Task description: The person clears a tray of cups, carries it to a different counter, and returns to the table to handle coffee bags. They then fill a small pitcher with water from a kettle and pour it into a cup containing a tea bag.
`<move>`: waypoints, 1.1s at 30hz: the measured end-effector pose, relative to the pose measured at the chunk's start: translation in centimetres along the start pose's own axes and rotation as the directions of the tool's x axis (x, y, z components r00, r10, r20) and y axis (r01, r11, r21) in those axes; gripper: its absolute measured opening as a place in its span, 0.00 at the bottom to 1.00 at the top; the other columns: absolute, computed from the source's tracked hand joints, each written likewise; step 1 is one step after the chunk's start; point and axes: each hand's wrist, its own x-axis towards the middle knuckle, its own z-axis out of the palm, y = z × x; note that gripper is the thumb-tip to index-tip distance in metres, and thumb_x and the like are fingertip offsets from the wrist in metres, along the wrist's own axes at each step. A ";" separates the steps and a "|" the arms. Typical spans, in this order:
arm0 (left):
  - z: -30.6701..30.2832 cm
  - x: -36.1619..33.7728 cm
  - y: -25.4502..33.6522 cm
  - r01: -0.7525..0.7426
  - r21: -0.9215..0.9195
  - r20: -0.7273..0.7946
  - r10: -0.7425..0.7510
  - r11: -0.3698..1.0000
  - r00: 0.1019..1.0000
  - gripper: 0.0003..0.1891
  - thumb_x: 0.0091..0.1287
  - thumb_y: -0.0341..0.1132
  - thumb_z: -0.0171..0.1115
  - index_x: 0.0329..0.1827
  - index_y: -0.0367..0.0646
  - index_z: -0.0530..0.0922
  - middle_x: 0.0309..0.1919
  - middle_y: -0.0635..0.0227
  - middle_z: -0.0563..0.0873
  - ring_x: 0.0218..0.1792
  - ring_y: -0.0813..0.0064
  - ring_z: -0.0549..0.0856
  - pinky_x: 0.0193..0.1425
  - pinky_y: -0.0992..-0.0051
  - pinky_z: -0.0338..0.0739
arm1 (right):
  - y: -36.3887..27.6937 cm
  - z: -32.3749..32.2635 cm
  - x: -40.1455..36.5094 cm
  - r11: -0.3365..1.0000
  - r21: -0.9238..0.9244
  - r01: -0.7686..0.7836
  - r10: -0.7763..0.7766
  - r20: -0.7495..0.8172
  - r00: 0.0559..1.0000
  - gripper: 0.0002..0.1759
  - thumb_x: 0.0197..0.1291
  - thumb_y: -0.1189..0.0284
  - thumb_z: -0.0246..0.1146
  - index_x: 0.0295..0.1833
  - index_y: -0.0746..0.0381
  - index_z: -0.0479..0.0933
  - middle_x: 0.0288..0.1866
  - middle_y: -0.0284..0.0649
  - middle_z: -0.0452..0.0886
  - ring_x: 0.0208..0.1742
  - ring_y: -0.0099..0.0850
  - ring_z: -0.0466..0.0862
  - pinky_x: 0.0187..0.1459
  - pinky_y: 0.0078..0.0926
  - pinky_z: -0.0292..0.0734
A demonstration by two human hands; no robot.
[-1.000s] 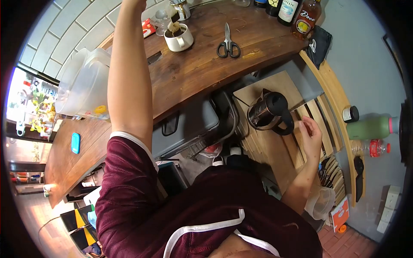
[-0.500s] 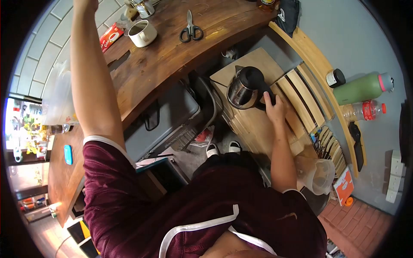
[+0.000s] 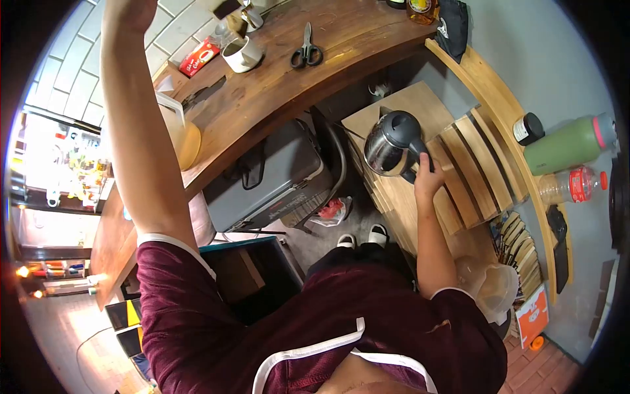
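My right hand (image 3: 429, 178) is closed around the black handle of an electric kettle (image 3: 386, 148). The kettle has a dark lid and a shiny, see-through body, and it overlaps a light wooden surface in this view. My left arm stretches up along the counter, and only the base of my left hand (image 3: 133, 12) shows at the top edge, its fingers out of frame. A plastic pitcher (image 3: 190, 146) with a yellowish lower part stands partly behind that forearm. To the right of the arm are a red box (image 3: 199, 57) and a white mug (image 3: 242, 55).
Black-handled scissors (image 3: 306, 55) lie on the wooden counter (image 3: 262, 105). Below stands a grey lidded box (image 3: 269, 180). Wooden slats (image 3: 469, 171) are at the right, beneath a shelf with a green bottle (image 3: 567, 148) and a plastic bottle (image 3: 574, 185). A clear container (image 3: 485, 285) is beside my right elbow.
The whole view has shifted, so most things appear further right. The pitcher beside my left forearm now shows more clearly. My right hand still holds the kettle; my left arm stays stretched out.
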 end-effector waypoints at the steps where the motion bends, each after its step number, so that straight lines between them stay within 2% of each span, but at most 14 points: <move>1: 0.6 -1.1 0.7 0.006 -0.010 -0.018 -0.006 1.000 1.000 0.09 0.71 0.32 0.58 0.46 0.35 0.75 0.36 0.67 0.81 0.37 0.80 0.81 0.45 0.83 0.78 | -1.1 -1.1 -0.7 0.997 -0.010 -0.075 0.076 0.031 0.997 0.20 0.54 0.61 0.72 0.31 0.71 0.80 0.21 0.37 0.80 0.25 0.26 0.77 0.31 0.28 0.72; 2: 1.0 -1.9 1.0 0.013 -0.026 -0.034 -0.014 1.000 0.999 0.08 0.71 0.32 0.57 0.46 0.35 0.75 0.36 0.67 0.81 0.37 0.80 0.81 0.45 0.83 0.78 | -2.2 -2.1 -1.4 0.997 -0.011 -0.078 0.078 0.015 0.997 0.20 0.54 0.61 0.72 0.31 0.71 0.80 0.21 0.37 0.80 0.25 0.26 0.77 0.31 0.28 0.72; 4: 1.0 -2.8 1.4 0.030 -0.072 0.020 -0.029 0.997 0.999 0.08 0.71 0.31 0.57 0.46 0.35 0.75 0.37 0.67 0.81 0.37 0.80 0.81 0.44 0.83 0.77 | -3.6 -3.9 -2.8 0.970 0.231 -0.071 0.075 -0.010 0.997 0.21 0.55 0.60 0.71 0.30 0.71 0.80 0.21 0.37 0.80 0.24 0.25 0.76 0.29 0.27 0.71; 5: 1.4 -3.6 1.8 0.020 -0.062 0.041 -0.018 0.998 0.999 0.08 0.71 0.31 0.57 0.46 0.35 0.75 0.37 0.68 0.81 0.36 0.80 0.81 0.43 0.84 0.77 | -2.6 -4.8 -2.9 0.990 0.135 0.052 -0.043 -0.069 0.997 0.22 0.56 0.59 0.71 0.31 0.71 0.80 0.21 0.35 0.78 0.22 0.22 0.74 0.25 0.25 0.68; 8: 3.6 -6.7 3.0 -0.011 -0.109 0.059 0.017 0.994 0.998 0.09 0.71 0.32 0.56 0.46 0.34 0.75 0.34 0.69 0.81 0.34 0.81 0.81 0.41 0.85 0.77 | -4.4 -8.8 -6.0 0.987 0.163 0.007 0.004 -0.071 0.997 0.22 0.56 0.59 0.71 0.31 0.70 0.79 0.19 0.32 0.75 0.19 0.20 0.71 0.23 0.22 0.66; 10: 3.5 -7.0 3.1 0.021 -0.128 0.156 -0.001 0.992 0.988 0.09 0.71 0.32 0.56 0.47 0.33 0.75 0.34 0.69 0.81 0.34 0.81 0.81 0.41 0.85 0.77 | -7.5 -10.7 -8.5 0.965 0.263 -0.002 0.029 -0.100 0.995 0.20 0.56 0.60 0.71 0.31 0.68 0.77 0.20 0.30 0.72 0.18 0.19 0.69 0.22 0.20 0.64; 13: 5.6 -9.6 4.2 -0.007 -0.245 0.195 0.057 0.969 0.979 0.10 0.71 0.32 0.56 0.48 0.33 0.74 0.34 0.69 0.80 0.34 0.82 0.80 0.41 0.85 0.77 | -9.7 -13.9 -12.6 0.916 0.401 0.014 0.057 -0.163 0.985 0.20 0.59 0.59 0.69 0.29 0.62 0.69 0.24 0.32 0.70 0.17 0.21 0.66 0.20 0.22 0.63; 16: 7.3 -11.1 5.0 0.015 -0.305 0.262 0.069 0.952 0.963 0.10 0.71 0.32 0.56 0.48 0.33 0.75 0.34 0.70 0.80 0.33 0.83 0.80 0.40 0.85 0.76 | -11.4 -17.8 -16.5 0.892 0.451 0.033 0.105 -0.278 0.955 0.17 0.57 0.65 0.71 0.33 0.66 0.75 0.24 0.31 0.73 0.19 0.20 0.68 0.21 0.21 0.66; 20: 10.4 -12.4 5.7 0.086 -0.388 0.352 0.061 0.918 0.934 0.10 0.71 0.32 0.56 0.48 0.33 0.75 0.33 0.71 0.80 0.32 0.83 0.80 0.38 0.86 0.76 | -14.5 -23.5 -21.7 0.951 0.273 0.146 -0.047 -0.338 0.940 0.19 0.64 0.61 0.63 0.32 0.68 0.74 0.21 0.33 0.72 0.20 0.20 0.69 0.21 0.20 0.64; 24: 15.6 -15.9 7.6 0.124 -0.460 0.437 0.102 0.879 0.894 0.08 0.71 0.32 0.56 0.44 0.35 0.76 0.31 0.72 0.80 0.30 0.84 0.80 0.35 0.86 0.75 | -16.5 -29.5 -26.7 0.995 0.050 0.085 -0.058 -0.398 0.915 0.21 0.71 0.59 0.50 0.32 0.66 0.72 0.20 0.33 0.71 0.19 0.20 0.67 0.21 0.18 0.61; 26: 18.7 -18.2 8.7 0.146 -0.524 0.488 0.156 0.839 0.859 0.06 0.71 0.32 0.56 0.40 0.38 0.77 0.28 0.73 0.81 0.27 0.85 0.79 0.33 0.86 0.75 | -17.1 -31.9 -28.5 0.998 0.005 0.061 -0.050 -0.511 0.858 0.24 0.71 0.55 0.50 0.32 0.66 0.72 0.20 0.33 0.71 0.18 0.20 0.66 0.21 0.18 0.60; 27: 19.9 -19.9 10.0 0.121 -0.542 0.523 0.222 0.831 0.823 0.06 0.71 0.32 0.56 0.38 0.40 0.78 0.27 0.72 0.81 0.26 0.86 0.79 0.32 0.86 0.75 | -17.3 -33.4 -29.5 0.998 0.039 0.051 -0.019 -0.583 0.812 0.26 0.67 0.52 0.56 0.34 0.68 0.75 0.20 0.33 0.72 0.18 0.20 0.66 0.20 0.18 0.59; 28: 21.6 -19.5 10.4 0.263 -0.542 0.618 0.167 0.798 0.768 0.06 0.71 0.33 0.57 0.37 0.40 0.78 0.27 0.72 0.81 0.25 0.85 0.80 0.32 0.86 0.75 | -17.5 -34.9 -30.3 0.996 0.075 0.048 0.012 -0.646 0.763 0.29 0.63 0.49 0.61 0.36 0.70 0.77 0.21 0.32 0.73 0.18 0.19 0.67 0.20 0.18 0.59; 33: 28.9 -24.7 12.6 0.379 -0.504 0.713 0.127 0.776 0.689 0.07 0.70 0.33 0.59 0.35 0.40 0.78 0.26 0.71 0.83 0.24 0.83 0.81 0.29 0.84 0.76 | -18.3 -42.1 -32.6 0.999 -0.011 0.048 -0.042 -0.684 0.728 0.37 0.57 0.41 0.62 0.36 0.72 0.76 0.20 0.32 0.73 0.18 0.19 0.68 0.19 0.18 0.58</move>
